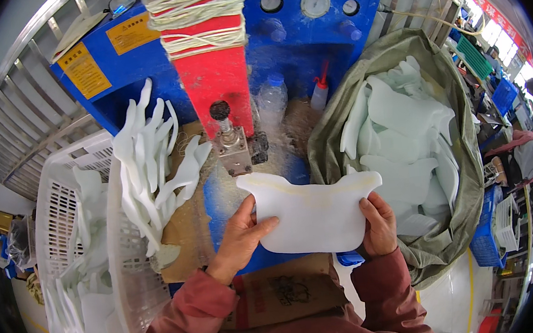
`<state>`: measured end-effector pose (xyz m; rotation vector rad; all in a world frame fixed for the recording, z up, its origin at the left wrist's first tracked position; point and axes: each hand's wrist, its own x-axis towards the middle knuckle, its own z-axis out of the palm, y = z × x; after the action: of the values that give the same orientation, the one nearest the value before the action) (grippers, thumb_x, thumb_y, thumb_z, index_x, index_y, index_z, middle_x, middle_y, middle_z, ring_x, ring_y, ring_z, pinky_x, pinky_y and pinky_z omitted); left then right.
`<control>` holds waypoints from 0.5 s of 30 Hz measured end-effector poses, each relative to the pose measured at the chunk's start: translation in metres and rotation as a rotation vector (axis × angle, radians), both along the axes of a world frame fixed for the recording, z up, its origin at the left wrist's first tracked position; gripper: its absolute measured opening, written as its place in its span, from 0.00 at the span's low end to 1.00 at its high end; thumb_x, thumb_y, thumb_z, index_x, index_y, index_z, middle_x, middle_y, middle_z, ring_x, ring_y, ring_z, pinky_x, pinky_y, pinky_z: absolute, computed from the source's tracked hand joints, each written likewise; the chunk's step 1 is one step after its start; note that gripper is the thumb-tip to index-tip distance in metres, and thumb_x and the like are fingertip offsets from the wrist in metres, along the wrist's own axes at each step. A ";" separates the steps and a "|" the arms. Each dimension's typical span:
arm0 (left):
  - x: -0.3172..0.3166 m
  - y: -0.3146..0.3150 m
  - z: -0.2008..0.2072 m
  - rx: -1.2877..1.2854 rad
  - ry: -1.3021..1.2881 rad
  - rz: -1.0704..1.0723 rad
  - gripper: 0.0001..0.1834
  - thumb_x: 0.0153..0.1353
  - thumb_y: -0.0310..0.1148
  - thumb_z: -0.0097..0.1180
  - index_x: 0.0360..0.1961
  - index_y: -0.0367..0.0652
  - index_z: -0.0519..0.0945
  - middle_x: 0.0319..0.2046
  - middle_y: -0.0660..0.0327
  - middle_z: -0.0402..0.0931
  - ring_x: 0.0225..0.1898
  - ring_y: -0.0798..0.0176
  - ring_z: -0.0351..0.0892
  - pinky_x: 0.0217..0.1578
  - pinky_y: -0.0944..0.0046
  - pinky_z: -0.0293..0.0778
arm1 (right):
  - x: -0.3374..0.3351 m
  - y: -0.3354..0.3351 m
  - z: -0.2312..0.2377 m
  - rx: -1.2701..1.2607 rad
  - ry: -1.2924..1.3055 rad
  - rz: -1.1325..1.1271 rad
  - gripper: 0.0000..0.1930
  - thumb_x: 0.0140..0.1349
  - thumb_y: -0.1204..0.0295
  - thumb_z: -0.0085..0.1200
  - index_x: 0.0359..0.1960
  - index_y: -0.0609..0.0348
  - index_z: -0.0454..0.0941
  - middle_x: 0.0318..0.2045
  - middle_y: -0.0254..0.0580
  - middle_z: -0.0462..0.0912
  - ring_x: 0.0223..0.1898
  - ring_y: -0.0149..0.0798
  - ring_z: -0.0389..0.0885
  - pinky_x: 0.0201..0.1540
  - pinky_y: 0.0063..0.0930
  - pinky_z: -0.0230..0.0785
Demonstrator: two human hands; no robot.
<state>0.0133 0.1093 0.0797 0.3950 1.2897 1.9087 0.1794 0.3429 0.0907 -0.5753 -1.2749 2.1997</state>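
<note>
A white, foam-like sheet piece with two horned upper corners and a rounded lower edge is stretched between my hands. A faint yellowish band runs along its upper edge. My left hand grips its left side, thumb on the front face. At its right side, my right hand pinches the edge between thumb and fingers. Just beyond the piece's upper left corner is the metal head of a red machine arm, topped by a black knob and a spring.
Similar white pieces stand bunched on cardboard at left. More fill a white plastic basket and a green woven sack at right. Behind stands a blue machine cabinet with gauges, a clear bottle and a red-nozzled bottle.
</note>
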 end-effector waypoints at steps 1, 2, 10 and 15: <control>0.001 -0.002 -0.001 -0.011 0.029 -0.008 0.30 0.70 0.23 0.59 0.72 0.40 0.67 0.58 0.62 0.79 0.56 0.68 0.79 0.57 0.63 0.76 | 0.001 -0.001 0.000 0.018 -0.014 0.007 0.15 0.74 0.76 0.55 0.59 0.70 0.80 0.51 0.45 0.86 0.51 0.35 0.85 0.56 0.31 0.77; 0.004 -0.007 -0.001 -0.029 0.062 -0.012 0.30 0.70 0.23 0.59 0.72 0.40 0.66 0.58 0.62 0.79 0.56 0.69 0.79 0.57 0.63 0.76 | 0.002 -0.003 -0.001 0.018 -0.020 0.018 0.15 0.74 0.76 0.54 0.59 0.70 0.79 0.52 0.45 0.86 0.51 0.35 0.85 0.56 0.31 0.77; -0.028 -0.128 0.007 -0.563 0.503 0.126 0.25 0.69 0.25 0.60 0.67 0.38 0.74 0.56 0.60 0.81 0.51 0.67 0.82 0.51 0.65 0.78 | -0.001 -0.050 -0.043 -0.056 -0.140 0.130 0.13 0.73 0.76 0.56 0.55 0.66 0.83 0.46 0.37 0.88 0.46 0.29 0.84 0.52 0.26 0.76; -0.084 -0.155 -0.008 -1.035 1.117 0.384 0.26 0.64 0.27 0.64 0.64 0.39 0.76 0.56 0.51 0.82 0.52 0.52 0.84 0.52 0.55 0.80 | 0.003 -0.066 -0.084 0.885 -0.510 0.187 0.12 0.69 0.68 0.62 0.46 0.65 0.85 0.34 0.42 0.88 0.34 0.35 0.85 0.39 0.32 0.77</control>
<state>-0.0706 -0.0460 0.0712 0.7004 3.0003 0.9145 0.1826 0.2767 0.0070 -0.6660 -2.4298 1.3894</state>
